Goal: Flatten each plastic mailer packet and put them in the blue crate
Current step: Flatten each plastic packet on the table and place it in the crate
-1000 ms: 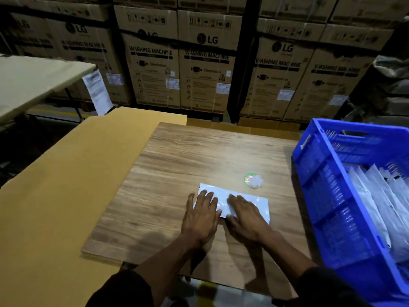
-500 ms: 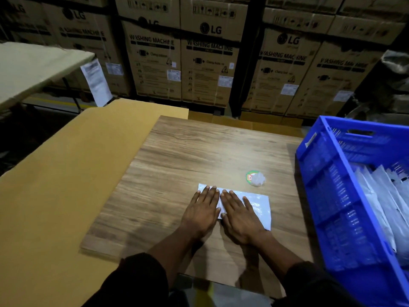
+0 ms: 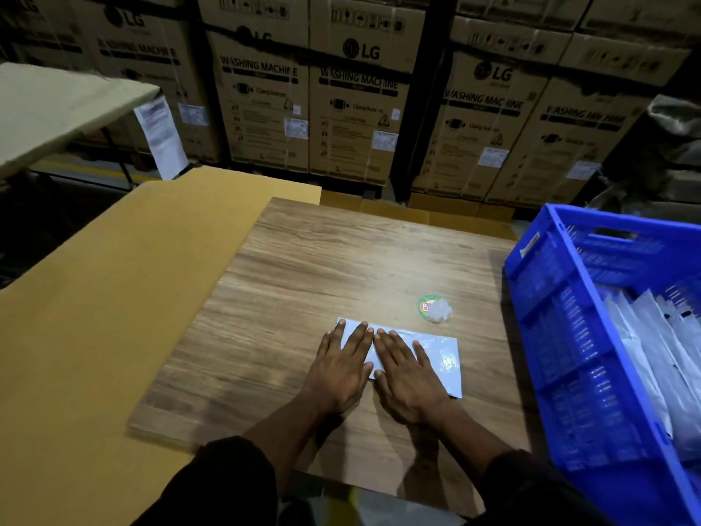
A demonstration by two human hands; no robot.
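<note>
Wood-grain board (image 3: 303,282) carries a flat white plastic mailer packet (image 3: 440,354); left hand (image 3: 341,370) and right hand (image 3: 407,377) press it, fingers spread; blue plastic crate (image 3: 538,298) at three o'clock.

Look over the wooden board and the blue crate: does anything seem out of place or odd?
One oddity: a small round sticker with crumpled clear plastic lies loose on the wooden board, just beyond the mailer packet. Otherwise both hands, left hand and right hand, press it flat, and packets sit in the blue crate.
</note>
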